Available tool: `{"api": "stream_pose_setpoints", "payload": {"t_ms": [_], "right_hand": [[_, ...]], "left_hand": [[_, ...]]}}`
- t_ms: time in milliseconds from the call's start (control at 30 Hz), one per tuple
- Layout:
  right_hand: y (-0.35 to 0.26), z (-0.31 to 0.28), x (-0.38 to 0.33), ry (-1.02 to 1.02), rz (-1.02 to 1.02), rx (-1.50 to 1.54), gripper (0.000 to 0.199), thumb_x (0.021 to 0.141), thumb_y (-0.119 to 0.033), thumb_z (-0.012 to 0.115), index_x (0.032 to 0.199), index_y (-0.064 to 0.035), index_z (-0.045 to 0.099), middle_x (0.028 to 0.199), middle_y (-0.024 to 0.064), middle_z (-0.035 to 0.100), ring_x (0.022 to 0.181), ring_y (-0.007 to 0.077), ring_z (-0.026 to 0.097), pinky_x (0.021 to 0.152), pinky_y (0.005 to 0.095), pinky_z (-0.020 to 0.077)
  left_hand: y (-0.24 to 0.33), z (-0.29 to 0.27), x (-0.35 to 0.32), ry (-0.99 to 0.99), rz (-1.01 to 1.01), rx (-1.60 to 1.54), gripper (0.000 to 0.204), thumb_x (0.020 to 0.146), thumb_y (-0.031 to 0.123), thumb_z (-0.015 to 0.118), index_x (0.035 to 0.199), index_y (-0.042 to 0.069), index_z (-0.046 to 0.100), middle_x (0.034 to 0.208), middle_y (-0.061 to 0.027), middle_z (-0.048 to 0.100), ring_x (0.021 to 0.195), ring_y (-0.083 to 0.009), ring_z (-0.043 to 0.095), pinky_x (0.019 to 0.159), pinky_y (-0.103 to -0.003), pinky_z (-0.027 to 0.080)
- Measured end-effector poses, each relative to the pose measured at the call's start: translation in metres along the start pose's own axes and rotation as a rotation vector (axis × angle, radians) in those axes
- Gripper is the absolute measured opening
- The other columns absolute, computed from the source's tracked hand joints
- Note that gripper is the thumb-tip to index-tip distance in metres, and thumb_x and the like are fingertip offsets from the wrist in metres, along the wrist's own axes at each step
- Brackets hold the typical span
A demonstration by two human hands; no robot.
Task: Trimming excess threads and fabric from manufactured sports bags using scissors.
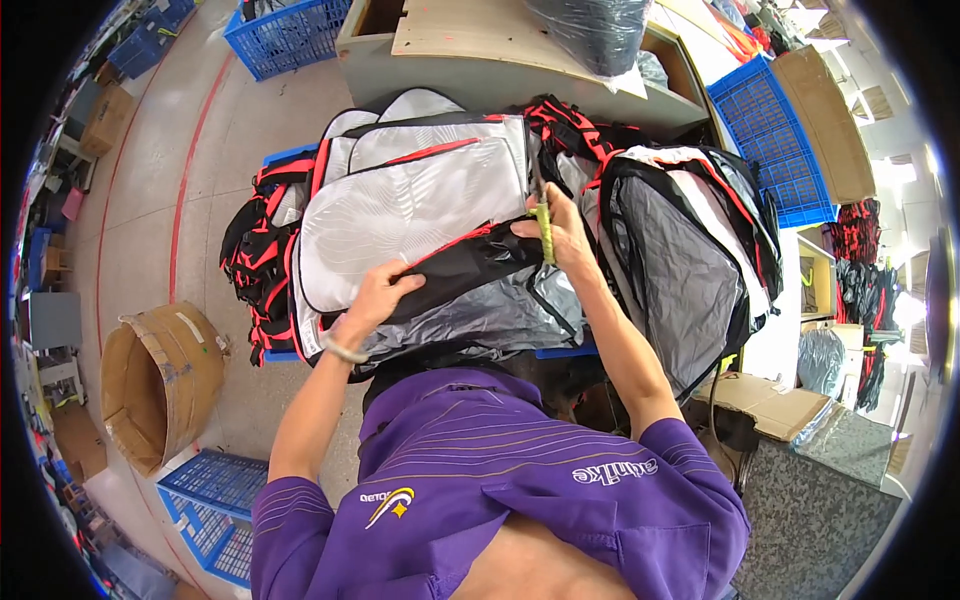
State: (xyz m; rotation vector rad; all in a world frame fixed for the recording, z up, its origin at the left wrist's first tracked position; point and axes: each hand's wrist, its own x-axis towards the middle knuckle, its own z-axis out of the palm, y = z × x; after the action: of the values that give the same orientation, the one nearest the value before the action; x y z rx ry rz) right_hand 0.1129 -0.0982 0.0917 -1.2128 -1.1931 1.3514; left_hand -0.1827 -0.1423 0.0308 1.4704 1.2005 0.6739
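Note:
A light grey-white bag (400,215) with black edging and red zips lies in front of me, on a pile of similar bags. My left hand (385,295) pinches the edge of its black fabric panel (455,275) between thumb and fingers. At the other end of that panel is my right hand (562,228), closed round scissors (545,232) with yellow-green wrapped handles. Their dark blades point away from me. The right fingertips also touch the black fabric. Grey lining (480,325) shows on the near side of the panel.
More bags, black with red straps (270,260), are stacked at the left, and a grey-lined bag (680,270) stands at the right. A wooden cabinet (480,40) lies beyond the pile. A cardboard box (185,370) and a blue crate (215,490) stand on the floor.

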Motion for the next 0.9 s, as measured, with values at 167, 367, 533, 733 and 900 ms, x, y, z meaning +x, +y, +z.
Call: {"api": "stream_pose_setpoints", "payload": {"t_ms": [167,367,533,733,900], "right_hand": [[-0.111,0.045,-0.027,-0.007,-0.203,0.091,0.041,0.063,0.004,0.08,0.089,-0.0093,0.051,0.08,-0.006,0.05,0.07,0.0029,0.048,0.066,0.019,0.0427],[-0.198,0.085,-0.089,0.187,-0.423,-0.029,0.041,0.06,0.012,0.077,0.089,-0.0079,0.055,0.08,-0.0052,0.053,0.073,0.0047,0.052,0.064,0.0192,0.0429],[-0.26,0.111,-0.164,0.455,-0.574,0.08,0.033,0.059,0.008,0.076,0.077,-0.0077,0.053,0.079,-0.0008,0.053,0.068,0.0082,0.052,0.06,0.0211,0.0409],[-0.188,0.109,-0.154,0.642,-0.486,-0.036,0.031,0.064,0.0,0.081,0.078,-0.0074,0.054,0.068,-0.0052,0.051,0.059,0.0044,0.046,0.054,0.0199,0.0348],[-0.128,0.056,-0.147,0.636,-0.254,-0.383,0.038,0.069,-0.023,0.085,0.077,-0.0041,0.053,0.063,-0.0052,0.048,0.058,0.0053,0.037,0.052,0.0228,0.0319]], "left_hand": [[0.095,-0.066,-0.047,0.083,0.168,0.036,0.019,0.079,0.006,0.071,0.077,-0.004,0.055,0.065,-0.0005,0.042,0.064,-0.007,0.039,0.057,-0.025,0.033],[0.199,-0.119,-0.1,0.26,0.583,0.223,0.017,0.072,0.002,0.071,0.079,-0.007,0.058,0.085,-0.0093,0.06,0.073,-0.0187,0.056,0.066,-0.027,0.042],[0.267,-0.149,-0.125,0.1,0.764,0.272,0.017,0.072,0.001,0.07,0.082,-0.007,0.058,0.096,-0.014,0.065,0.079,-0.0258,0.062,0.071,-0.028,0.046],[0.193,-0.107,-0.048,0.019,0.661,0.267,0.023,0.08,0.009,0.068,0.072,-0.006,0.053,0.057,-0.0159,0.037,0.053,-0.0121,0.031,0.048,-0.033,0.031],[0.142,-0.062,-0.007,-0.159,0.485,0.077,0.024,0.079,0.011,0.069,0.066,-0.005,0.056,0.053,0.0002,0.041,0.054,-0.0055,0.034,0.048,-0.029,0.028]]}}
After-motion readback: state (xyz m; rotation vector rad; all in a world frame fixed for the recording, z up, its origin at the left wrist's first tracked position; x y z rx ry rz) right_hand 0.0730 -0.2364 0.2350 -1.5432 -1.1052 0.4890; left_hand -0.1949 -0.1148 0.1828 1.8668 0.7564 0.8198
